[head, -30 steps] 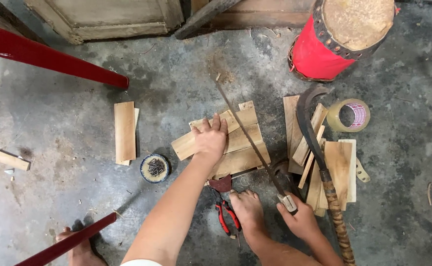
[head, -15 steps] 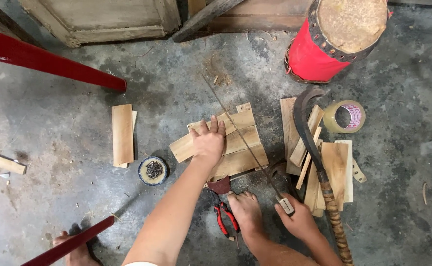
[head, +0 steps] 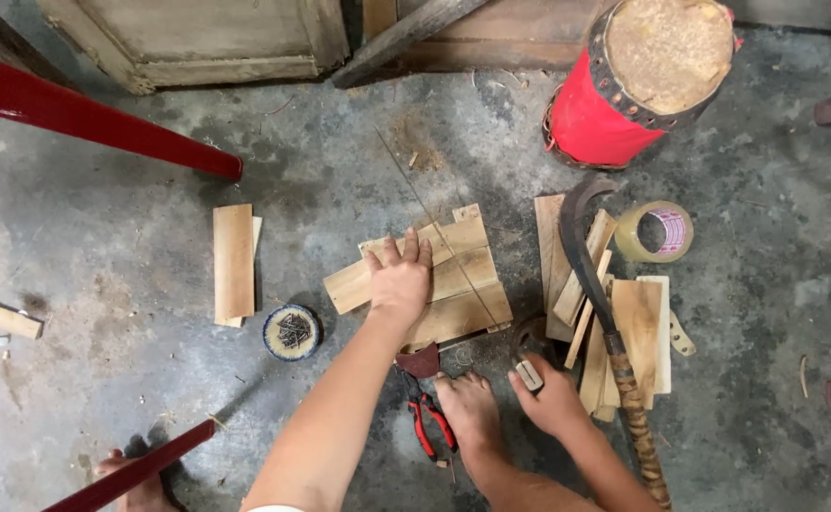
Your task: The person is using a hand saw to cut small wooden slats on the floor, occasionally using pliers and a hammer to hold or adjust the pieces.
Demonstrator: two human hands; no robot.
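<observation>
The stack of wooden slats [head: 453,280] lies on the concrete floor [head: 131,246] in the middle of the view, several short pale boards laid side by side and slightly fanned. The left hand [head: 398,277] rests flat on top of the stack, palm down, its fingers [head: 406,248] spread and extended rather than curled round anything; it presses on the wood without gripping it. The right hand [head: 550,398] is just below and to the right of the stack, its fingers closed round the pale handle of a thin hand saw [head: 527,372], whose narrow blade runs diagonally up and to the left across the slats. A bare foot [head: 468,408] sits between the two arms, just beside red-handled pliers [head: 427,417] lying on the floor.

To the right of the stack lies a loose heap of wooden offcuts [head: 638,322], and across it a curved sickle [head: 586,256] with a wrapped handle. A roll of clear tape [head: 655,231] is just beside that heap, and a red drum with a hide top [head: 643,76] stands above it. To the left of the stack a small round bowl of nails [head: 292,332] sits near a single upright board [head: 233,262]. A red painted bar [head: 93,118] crosses the upper left corner.
</observation>
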